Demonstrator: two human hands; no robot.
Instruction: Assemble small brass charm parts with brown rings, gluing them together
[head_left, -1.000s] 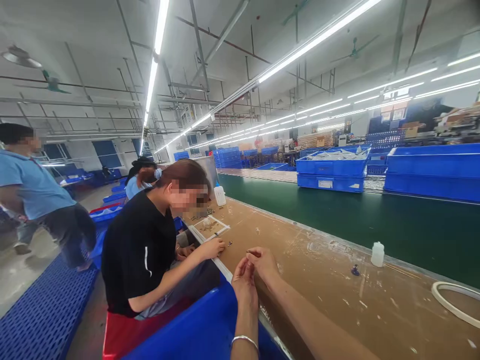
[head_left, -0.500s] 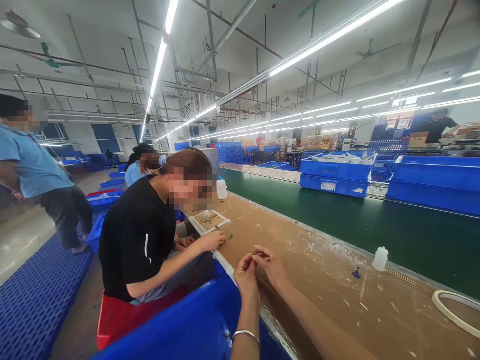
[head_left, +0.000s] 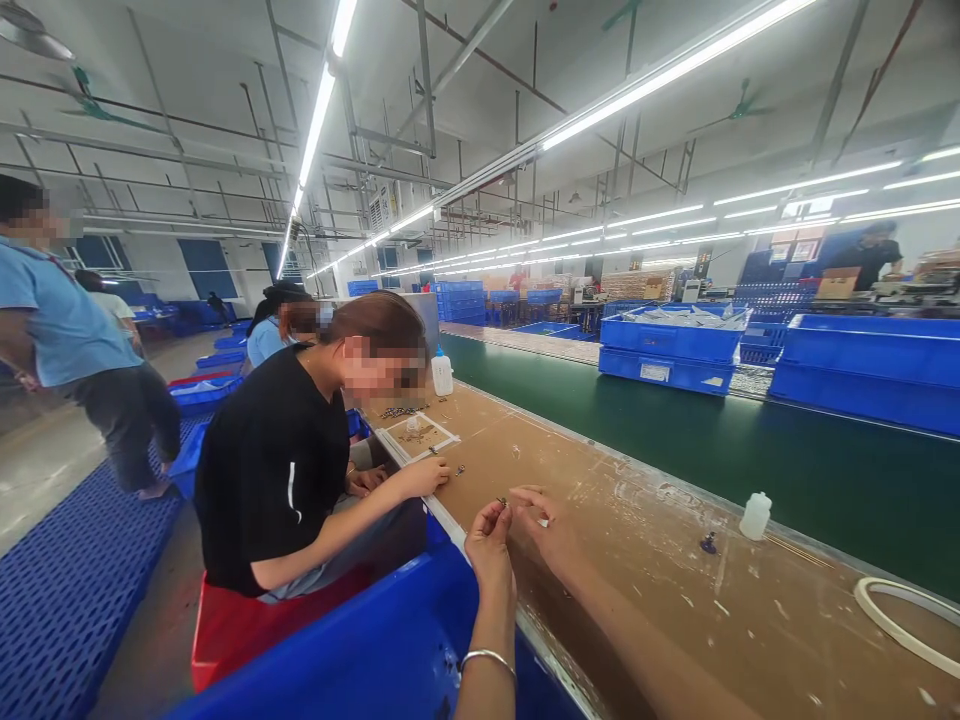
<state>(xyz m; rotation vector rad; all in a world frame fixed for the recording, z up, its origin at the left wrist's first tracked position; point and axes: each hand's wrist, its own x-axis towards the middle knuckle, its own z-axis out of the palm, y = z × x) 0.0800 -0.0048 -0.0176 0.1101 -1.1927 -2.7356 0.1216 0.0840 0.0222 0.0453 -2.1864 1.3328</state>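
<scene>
no legible text, white label [head_left: 655, 372] on blue crate [head_left: 697, 376] — too small to read

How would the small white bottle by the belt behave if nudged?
The bottle looks like thin translucent plastic, so it is probably light and somewhat squeezable. It stands upright, taller than wide, so a sideways push would likely tip it. Once down, its round body might roll on the bench.

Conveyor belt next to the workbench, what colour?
Dark green. The conveyor belt shows best in the head view, the only one.
</scene>
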